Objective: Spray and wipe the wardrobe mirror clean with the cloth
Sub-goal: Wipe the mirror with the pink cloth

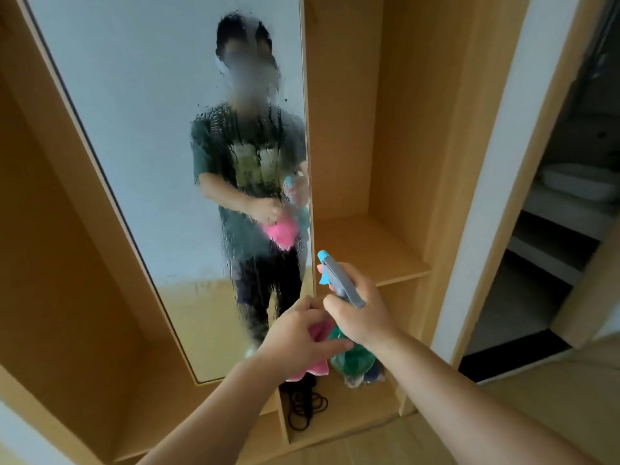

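Ok so here's where it's at: the mirror [134, 112] runs from about 11 o'clock down to 7 o'clock on the wardrobe door. It's covered in runny droplets down its right-hand strip, while the side toward 9 o'clock looks mostly dry. I'd guess the spraying is about done there and no wiping has started. Both hands are bunched together around 6 o'clock, just off the mirror's lower right edge. The right hand [360, 313] is wrapped tight around the neck of the spray bottle [339, 280], with the blue nozzle aimed up toward 11 o'clock at the glass, which makes sense if another squirt is coming. The left hand [298, 333] has the pink cloth [312, 369] clutched in its curled fingers, right beside the bottle and touching it or nearly so. That's handy, because the cloth can go straight onto the wet patch. Stuff I can't make out: most of the cloth is behind the left hand, and the green bottom of the bottle is blurry and half covered. I honestly can't tell whether a finger is actually pulling the trigger. The mirror's top is cut off by the frame, and the reflection is too smeared by drips to read much. There's a black cord [307, 407] coiled in the cubby at 6 o'clock, a bare shelf [365, 250] near centre, and a dim doorway [536, 263] at 3 o'clock.
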Motion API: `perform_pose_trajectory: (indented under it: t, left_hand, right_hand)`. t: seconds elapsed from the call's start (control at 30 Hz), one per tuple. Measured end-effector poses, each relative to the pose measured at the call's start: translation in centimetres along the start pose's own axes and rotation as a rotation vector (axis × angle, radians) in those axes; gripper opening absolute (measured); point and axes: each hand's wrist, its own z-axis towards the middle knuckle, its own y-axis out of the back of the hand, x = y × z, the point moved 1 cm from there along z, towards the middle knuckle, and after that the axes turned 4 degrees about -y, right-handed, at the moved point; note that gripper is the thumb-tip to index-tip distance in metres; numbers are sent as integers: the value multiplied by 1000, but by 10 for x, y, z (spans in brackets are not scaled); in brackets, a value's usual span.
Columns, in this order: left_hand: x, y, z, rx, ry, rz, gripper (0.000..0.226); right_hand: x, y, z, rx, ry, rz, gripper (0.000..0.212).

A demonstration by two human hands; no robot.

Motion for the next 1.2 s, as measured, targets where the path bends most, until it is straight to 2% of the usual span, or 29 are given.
perform_pose_trajectory:
  t: [0.07, 0.17, 0.27, 0.4, 0.47, 0.53, 0.6, 0.73, 0.9, 1.1, 1.2]
  left_hand:
    - [0, 1, 5, -14, -55, -26, 44]
    - [-1, 3, 11, -36, -138, -58, 28]
    - [3, 8, 19, -66, -225, -91, 23]
    - [14, 12, 32, -62, -237, -106, 17]
    - [20, 12, 38, -75, -219, -111, 27]
    - [23, 10, 42, -80, -204, -133, 34]
    - [23, 7, 48, -89, -211, -106, 36]
    - [17, -3, 62, -99, -234, -43, 46]
    - [8, -14, 92, -45, -149, -94, 40]
    - [14, -35, 139, 19, 55, -118, 65]
    - [16, -50, 166, 8, 156, -33, 64]
  right_hand:
    - [1, -1, 3, -8, 15, 20, 44]
    - [4, -6, 8, -48, 22, 58, 44]
    - [7, -8, 13, -55, 24, 42, 38]
    - [6, 0, 17, -14, -45, 14, 26]
    - [0, 5, 12, -79, -27, -41, 22]
    - [-8, 10, 7, -155, -58, -115, 27]
    - [-14, 15, 4, -174, -105, -155, 32]
    - [-19, 24, 12, -190, -117, -229, 27]
    - [-36, 44, 39, -227, -66, -250, 29]
    - [-77, 99, 100, -149, -26, -233, 26]
    - [-96, 130, 138, -76, -21, -227, 25]
